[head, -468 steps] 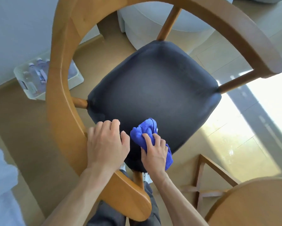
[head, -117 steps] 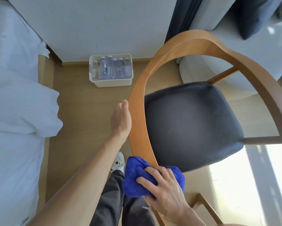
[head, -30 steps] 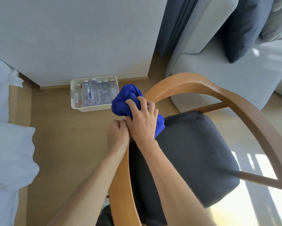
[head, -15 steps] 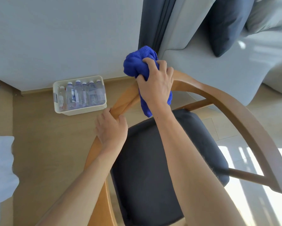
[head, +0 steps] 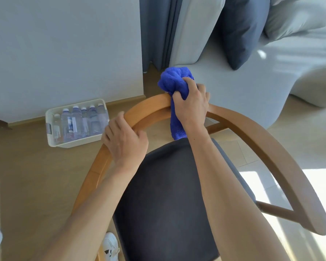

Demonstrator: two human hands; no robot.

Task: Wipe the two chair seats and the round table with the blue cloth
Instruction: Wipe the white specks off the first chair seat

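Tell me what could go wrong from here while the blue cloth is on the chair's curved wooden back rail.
1. The right hand grips the bunched blue cloth over the curved wooden back rail; its loose tail hangs toward the dark padded seat and could snag.
2. The left hand grips the rail close by, so a sweep leftward could bump it.

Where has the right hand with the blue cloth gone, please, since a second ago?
Yes, it moved. The right hand, gripping the blue cloth, slid along the chair's wooden rail away from the left hand, towards the sofa.
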